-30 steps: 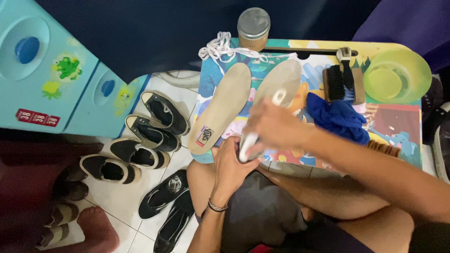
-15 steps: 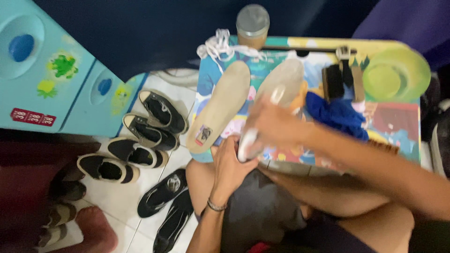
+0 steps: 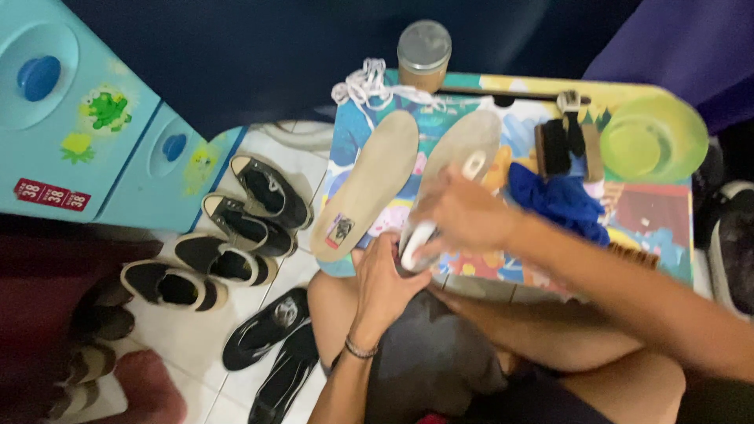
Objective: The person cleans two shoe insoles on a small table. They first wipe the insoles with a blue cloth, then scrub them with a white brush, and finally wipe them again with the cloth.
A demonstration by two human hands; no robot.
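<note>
White tiled floor (image 3: 196, 338) at lower left. Turquoise plastic drawer unit (image 3: 86, 133) with blue knobs and frog sticker at left. Dark blue wall or curtain (image 3: 259, 55) behind, hard to tell which. Purple fabric (image 3: 675, 47) at upper right. Maroon mat (image 3: 149, 389), possibly, at bottom left. Light even, soft.

A beige insole (image 3: 463, 157), long and flat with a rounded toe end, lies slanted on the colourful worktop (image 3: 652, 228), its toe towards the far edge and its heel reaching the near edge. A white brush (image 3: 419, 235) rests on top of its heel half, a bit of it also showing further up. A second beige insole (image 3: 369, 184), with a small label near its heel, lies just beside it towards the worktop's left edge, slanted the same way, heel overhanging the near left corner
</note>
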